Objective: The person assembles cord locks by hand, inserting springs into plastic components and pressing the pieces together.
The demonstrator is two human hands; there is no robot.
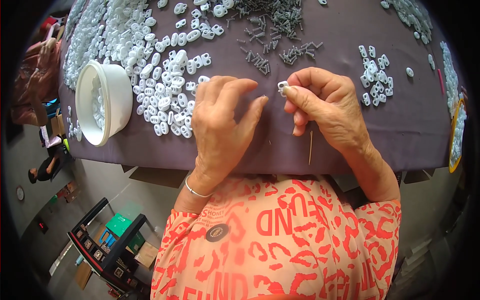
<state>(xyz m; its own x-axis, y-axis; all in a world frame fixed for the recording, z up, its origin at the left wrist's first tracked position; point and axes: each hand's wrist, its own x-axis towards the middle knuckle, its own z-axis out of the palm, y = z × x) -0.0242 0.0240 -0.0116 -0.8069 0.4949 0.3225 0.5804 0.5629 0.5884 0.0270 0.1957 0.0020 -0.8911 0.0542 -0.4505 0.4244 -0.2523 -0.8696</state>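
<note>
My right hand [325,102] pinches a small white plastic cord lock [282,86] between thumb and forefinger, with its holed end showing past the fingertips. To its left, my left hand [222,112] is held over the table with thumb and forefinger apart. A tiny dark speck by that thumb tip is too small to make out. Beside the left hand lies a loose pile of white oval cord lock pieces [165,95]. Beyond both hands are small grey metal coil springs [260,62]. Right of the right hand sits a small group of white cord locks [375,77].
A white tub [117,95] lies tipped on its side at left, white pieces inside. A thin wooden stick [310,147] lies near the purple-grey cloth's [280,155] front edge. A yellow-rimmed tray [455,135] stands far right. Other people are in the left background.
</note>
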